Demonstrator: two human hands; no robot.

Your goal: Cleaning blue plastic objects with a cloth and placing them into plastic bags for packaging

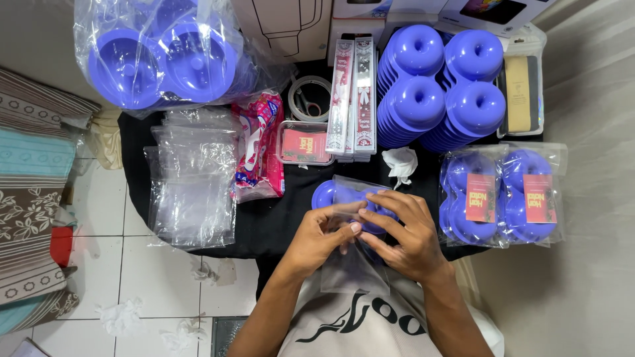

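We've got our left hand point(322, 239) and right hand point(405, 233) pinched shut on the clear bag point(354, 264) (thin, slippery, probably crinkly), gripping its mouth around the light, stiff blue rings point(329, 194).

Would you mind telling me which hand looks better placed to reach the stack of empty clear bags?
Probably the left hand. The stack of clear bags lies on its side of the black table, while the right hand covers the bagged blue pieces and would have to cross over.
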